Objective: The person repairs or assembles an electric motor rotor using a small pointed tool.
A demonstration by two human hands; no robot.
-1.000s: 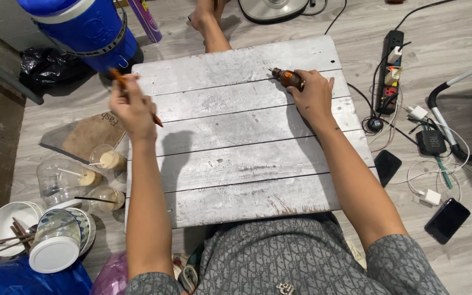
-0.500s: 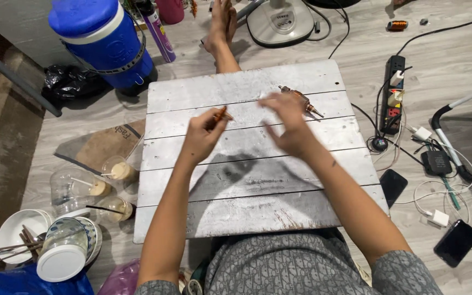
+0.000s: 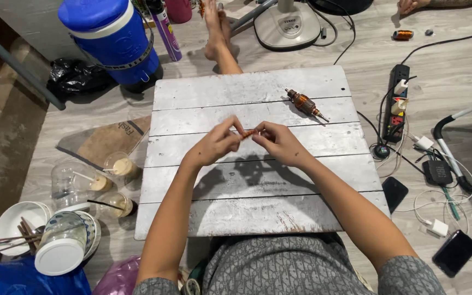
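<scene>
Copper-coloured strip (image 3: 248, 132) is pinched between left hand (image 3: 217, 143) and right hand (image 3: 279, 143); each grip should stay firm above the desk (image 3: 247, 202).

Motor armature (image 3: 304, 104) lies on board (image 3: 203, 93), behind both hands

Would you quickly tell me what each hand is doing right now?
Left hand: fingers pinched shut on one end of a small orange-brown stick.
Right hand: fingers pinched shut on the other end of the same stick.
</scene>
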